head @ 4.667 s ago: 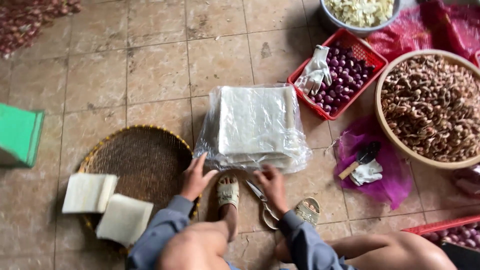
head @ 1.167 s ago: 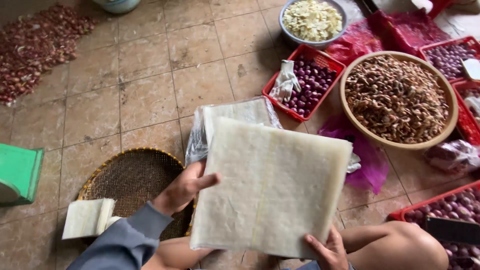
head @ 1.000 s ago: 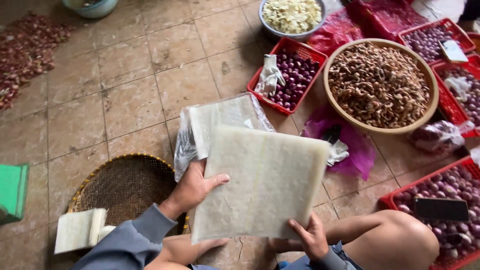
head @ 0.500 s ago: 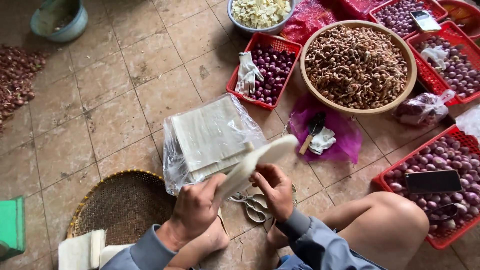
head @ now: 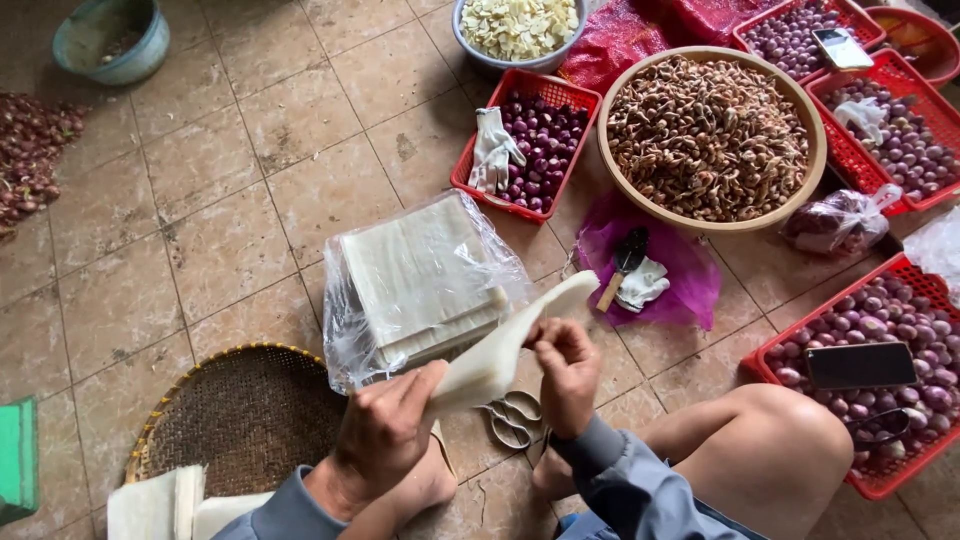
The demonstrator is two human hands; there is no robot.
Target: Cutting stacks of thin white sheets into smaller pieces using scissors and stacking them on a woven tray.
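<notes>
A pale, thin square sheet [head: 505,345], folded over on itself, is held up edge-on between both hands. My left hand [head: 385,432] grips its lower end. My right hand [head: 565,365] pinches its upper part. Just beyond lies a stack of the same sheets [head: 420,280] inside a clear plastic bag on the tiled floor. Scissors [head: 512,422] lie on the floor under my hands.
A round woven tray [head: 235,425] at the lower left bears folded white sheets [head: 160,502]. Red baskets of purple shallots [head: 540,135] [head: 880,330], a big basket of brown peelings [head: 710,135], a bowl of pale pieces [head: 515,25], a phone [head: 860,365] and my bare knee [head: 770,450] fill the right.
The flat sheet held open in front of me has been folded over and lowered. My hands have come close together on it. The view has shifted left.
</notes>
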